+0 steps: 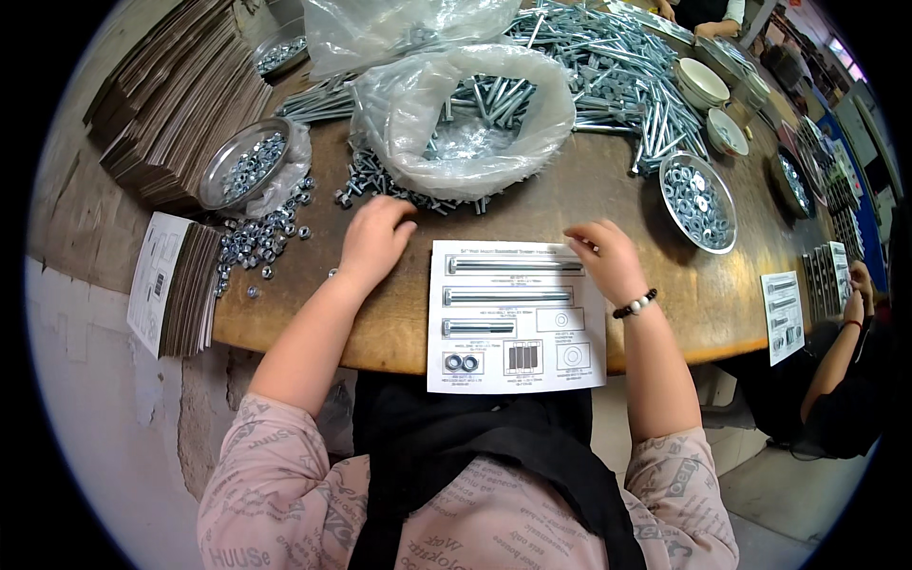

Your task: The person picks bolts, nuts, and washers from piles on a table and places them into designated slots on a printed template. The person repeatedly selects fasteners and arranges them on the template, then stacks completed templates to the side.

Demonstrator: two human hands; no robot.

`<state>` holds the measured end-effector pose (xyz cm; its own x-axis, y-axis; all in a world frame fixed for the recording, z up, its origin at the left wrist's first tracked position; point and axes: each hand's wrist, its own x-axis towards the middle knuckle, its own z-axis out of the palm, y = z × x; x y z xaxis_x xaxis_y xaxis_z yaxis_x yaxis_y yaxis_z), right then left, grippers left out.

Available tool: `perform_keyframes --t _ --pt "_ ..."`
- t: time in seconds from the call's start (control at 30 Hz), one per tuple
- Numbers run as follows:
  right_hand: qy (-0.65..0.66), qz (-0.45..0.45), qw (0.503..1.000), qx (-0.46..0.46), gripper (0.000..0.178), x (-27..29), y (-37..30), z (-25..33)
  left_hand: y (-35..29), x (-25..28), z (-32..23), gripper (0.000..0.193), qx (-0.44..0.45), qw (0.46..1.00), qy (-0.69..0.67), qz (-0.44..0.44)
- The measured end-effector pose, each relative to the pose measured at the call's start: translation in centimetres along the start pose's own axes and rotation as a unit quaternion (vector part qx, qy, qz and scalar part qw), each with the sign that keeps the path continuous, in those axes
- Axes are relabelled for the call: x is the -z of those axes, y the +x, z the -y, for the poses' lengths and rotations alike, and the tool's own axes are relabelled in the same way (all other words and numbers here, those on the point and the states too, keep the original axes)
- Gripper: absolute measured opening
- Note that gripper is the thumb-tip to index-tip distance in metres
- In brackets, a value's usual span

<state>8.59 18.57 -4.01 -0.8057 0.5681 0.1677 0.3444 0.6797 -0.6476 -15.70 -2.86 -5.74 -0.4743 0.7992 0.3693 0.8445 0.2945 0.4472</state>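
Observation:
A printed card sheet [480, 356] with pictures of bolts, nuts and washers lies in front of me, its lower part past the table edge. My left hand [376, 239] rests left of it, fingers stretched towards short bolts [369, 178] beside a clear plastic bag [399, 123]. Its thumb stands apart and nothing shows in it. At the card's upper right corner is my right hand [608, 255], fingers bent and apart from the thumb, holding nothing visible. A dark beaded bracelet circles that wrist. Longer bolts [489, 100] lie inside the bag's opening.
Loose nuts [256, 242] and a bowl of nuts [249, 171] are left, by stacked cardboard [171, 95]. A bowl of washers [698, 202] stands right. Long bolts [617, 66] are heaped at the back. At right another person's hand [858, 290] is near more cards [781, 323].

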Motion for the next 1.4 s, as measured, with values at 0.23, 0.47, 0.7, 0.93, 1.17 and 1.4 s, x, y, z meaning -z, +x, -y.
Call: perform_keyframes --t 0.23,0.47,0.7,0.93,1.17,1.4 --pt "-0.124 0.170 0.975 0.068 0.029 -6.1 6.1 4.6 1.3 -1.1 1.8 0.054 0.102 0.983 0.152 -0.013" --pt "-0.241 0.139 0.942 0.188 0.029 -7.4 7.5 4.0 0.0 -0.4 4.3 0.042 0.094 0.992 0.066 0.048" --pt "-0.230 0.178 0.940 0.176 0.027 -6.5 8.1 4.2 -0.7 1.2 2.8 0.032 0.047 0.998 0.026 0.034" --pt "-0.220 0.223 0.941 0.127 0.027 -6.9 8.9 3.4 -0.4 -0.2 1.8 0.034 0.076 0.991 0.037 0.102" --pt "-0.169 0.181 0.963 0.104 0.020 -4.8 7.8 2.1 -0.4 -1.3 -0.1 0.028 0.104 0.991 0.061 0.053" --pt "-0.050 0.115 0.988 0.093 0.018 -0.5 0.9 5.5 -0.2 -1.7 0.6 0.014 0.128 0.986 0.096 0.040"
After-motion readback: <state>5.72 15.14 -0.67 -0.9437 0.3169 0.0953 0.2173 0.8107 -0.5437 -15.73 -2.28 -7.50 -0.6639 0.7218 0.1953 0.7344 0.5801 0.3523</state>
